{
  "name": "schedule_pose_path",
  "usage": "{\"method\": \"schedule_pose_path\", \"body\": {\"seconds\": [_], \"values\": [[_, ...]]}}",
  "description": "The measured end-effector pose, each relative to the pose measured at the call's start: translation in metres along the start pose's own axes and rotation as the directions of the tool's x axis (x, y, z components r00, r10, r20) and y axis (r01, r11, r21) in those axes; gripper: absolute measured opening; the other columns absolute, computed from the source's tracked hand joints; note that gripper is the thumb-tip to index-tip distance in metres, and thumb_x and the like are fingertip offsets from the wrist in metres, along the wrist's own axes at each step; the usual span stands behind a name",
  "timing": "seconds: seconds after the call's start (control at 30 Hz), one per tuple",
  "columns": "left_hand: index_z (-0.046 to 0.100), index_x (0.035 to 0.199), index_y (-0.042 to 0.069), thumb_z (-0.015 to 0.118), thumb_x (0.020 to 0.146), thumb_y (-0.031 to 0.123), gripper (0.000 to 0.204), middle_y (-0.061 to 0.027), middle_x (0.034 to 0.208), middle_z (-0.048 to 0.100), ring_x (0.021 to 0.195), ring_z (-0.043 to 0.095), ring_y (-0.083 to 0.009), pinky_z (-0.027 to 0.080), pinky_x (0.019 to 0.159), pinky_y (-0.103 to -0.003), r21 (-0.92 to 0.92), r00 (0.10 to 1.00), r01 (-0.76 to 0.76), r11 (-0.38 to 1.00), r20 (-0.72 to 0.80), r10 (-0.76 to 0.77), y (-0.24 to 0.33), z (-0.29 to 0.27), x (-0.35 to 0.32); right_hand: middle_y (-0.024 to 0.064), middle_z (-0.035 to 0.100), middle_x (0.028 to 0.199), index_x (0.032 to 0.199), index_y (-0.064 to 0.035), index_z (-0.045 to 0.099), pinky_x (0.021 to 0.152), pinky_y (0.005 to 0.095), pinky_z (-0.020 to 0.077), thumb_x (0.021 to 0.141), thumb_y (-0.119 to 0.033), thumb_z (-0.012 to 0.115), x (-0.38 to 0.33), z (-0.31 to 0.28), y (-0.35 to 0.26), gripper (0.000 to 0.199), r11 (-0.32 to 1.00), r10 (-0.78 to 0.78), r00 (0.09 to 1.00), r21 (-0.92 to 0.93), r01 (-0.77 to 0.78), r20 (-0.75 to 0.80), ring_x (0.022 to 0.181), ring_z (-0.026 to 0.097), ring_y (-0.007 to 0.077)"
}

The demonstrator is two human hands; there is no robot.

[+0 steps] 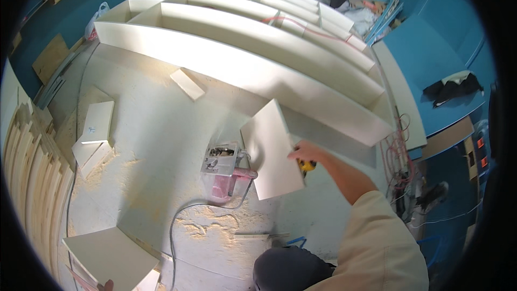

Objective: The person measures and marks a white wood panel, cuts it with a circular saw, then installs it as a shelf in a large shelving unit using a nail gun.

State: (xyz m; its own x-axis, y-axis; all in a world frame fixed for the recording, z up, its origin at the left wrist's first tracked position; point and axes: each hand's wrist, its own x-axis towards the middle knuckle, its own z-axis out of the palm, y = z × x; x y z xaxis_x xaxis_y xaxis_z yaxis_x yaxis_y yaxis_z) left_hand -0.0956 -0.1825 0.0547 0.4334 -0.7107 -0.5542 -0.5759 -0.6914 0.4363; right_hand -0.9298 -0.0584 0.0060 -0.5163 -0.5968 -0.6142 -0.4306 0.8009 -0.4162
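Note:
My right hand [308, 152] is closed on the right edge of a rectangular white board [271, 153] in the middle of the floor area. Just under that hand is a yellow-and-black tool [307, 166]; its kind is partly hidden, and I cannot tell whether the hand touches it. At the lower left, the fingertips of my left hand [106, 286] grip the near edge of another white board [110, 256]. The rest of this hand lies out of view. Left of the middle board sits an upturned power tool [222, 167] with a metal base plate, a pinkish body and a dark cord.
A large white shelving frame [215, 56] lies across the back. Wood strips [37, 183] stand at the left. Smaller board pieces [98, 122] and sawdust [207, 221] lie on the floor. Red hoses [396, 167] coil at the right beside a blue table [431, 70].

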Motion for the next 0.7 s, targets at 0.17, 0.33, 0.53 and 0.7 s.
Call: {"method": "schedule_pose_path", "body": {"seconds": [0.17, 0.33, 0.53, 0.7], "values": [[0.042, 0.14, -0.008, 0.072, 0.087, 0.036, 0.075, -0.0245, 0.126, 0.058, 0.112, 0.057, -0.0368, 0.051, 0.088, -0.051, -0.022, 0.989, 0.063, 0.998, 0.136, -0.06, -0.064, 0.003, 0.066, 0.0189, 0.071, 0.082, 0.086, 0.0035, 0.072, 0.074, 0.0398, 0.0526, 0.073, -0.039, 0.074, -0.076, -0.009, -0.026, 0.045, 0.973, 0.054, 0.998, -0.228, -0.048, 0.019, 0.076, 0.069, 0.0321], [0.051, 0.139, 0.002, 0.056, 0.091, 0.039, 0.061, -0.0234, 0.134, 0.057, 0.119, 0.057, -0.0356, 0.047, 0.097, -0.049, 0.208, 0.918, -0.321, 0.924, 0.307, 0.25, -0.087, -0.033, -0.01, 0.0189, 0.071, 0.081, 0.082, 0.0026, 0.072, 0.071, 0.0435, 0.053, 0.078, -0.04, 0.068, -0.215, -0.083, -0.016, 0.043, 0.887, 0.15, 0.981, -0.455, -0.078, 0.124, 0.075, 0.069, 0.0325], [0.069, 0.1, -0.007, 0.052, 0.096, 0.038, 0.048, -0.0274, 0.099, 0.069, 0.096, 0.064, -0.0429, 0.049, 0.083, -0.052, 0.766, 0.817, -0.577, 0.285, 0.544, 0.19, -0.054, -0.175, -0.188, 0.0172, 0.069, 0.083, 0.096, -0.0002, 0.072, 0.067, 0.0461, 0.054, 0.086, -0.037, 0.067, -0.397, -0.154, 0.0, 0.039, 0.841, 0.315, 0.896, -0.529, -0.11, 0.314, 0.072, 0.068, 0.0317], [0.069, 0.104, -0.001, 0.049, 0.094, 0.037, 0.044, -0.0257, 0.101, 0.069, 0.098, 0.064, -0.043, 0.049, 0.082, -0.052, 0.633, 0.671, -0.705, 0.319, 0.742, 0.01, 0.013, -0.23, -0.313, 0.0124, 0.072, 0.086, 0.099, -0.0057, 0.075, 0.071, 0.0471, 0.0549, 0.083, -0.021, 0.065, -0.519, -0.224, -0.013, 0.024, 0.792, 0.508, 0.829, -0.504, -0.343, 0.233, 0.076, 0.07, 0.0289]]}}
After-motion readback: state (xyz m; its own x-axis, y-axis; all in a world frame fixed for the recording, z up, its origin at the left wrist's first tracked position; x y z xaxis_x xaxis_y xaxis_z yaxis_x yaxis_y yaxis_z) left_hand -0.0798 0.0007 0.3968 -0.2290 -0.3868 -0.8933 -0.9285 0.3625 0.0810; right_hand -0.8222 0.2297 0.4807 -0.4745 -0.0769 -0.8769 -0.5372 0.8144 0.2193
